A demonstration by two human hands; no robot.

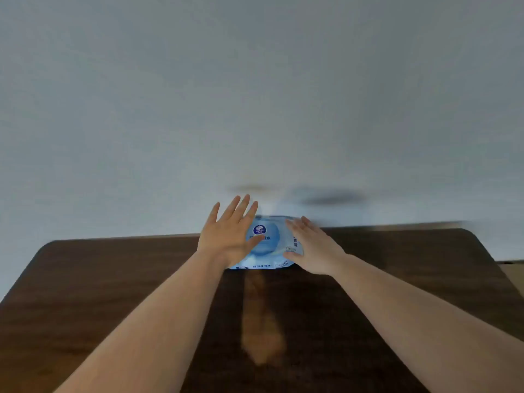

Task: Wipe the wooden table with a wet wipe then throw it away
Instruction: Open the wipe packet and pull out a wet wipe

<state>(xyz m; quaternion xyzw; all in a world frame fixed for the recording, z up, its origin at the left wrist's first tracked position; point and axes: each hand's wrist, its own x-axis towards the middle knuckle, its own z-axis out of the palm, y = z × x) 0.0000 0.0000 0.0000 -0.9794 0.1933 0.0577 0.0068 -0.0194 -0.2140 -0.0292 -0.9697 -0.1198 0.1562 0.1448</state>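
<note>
A blue and white pack of wet wipes (266, 245) lies at the far middle of the dark wooden table (113, 279), near its back edge. My left hand (229, 234) rests over the pack's left side with fingers spread flat and the thumb on its round lid. My right hand (310, 248) lies flat on the pack's right side, fingers together and pointing left. Neither hand has closed around the pack. No loose wipe is visible.
A plain pale wall (255, 95) rises right behind the table. The table's rounded corners show at far left and far right. A light brown streak (262, 321), possibly a reflection, runs along the table's middle toward me. The picture is blurred.
</note>
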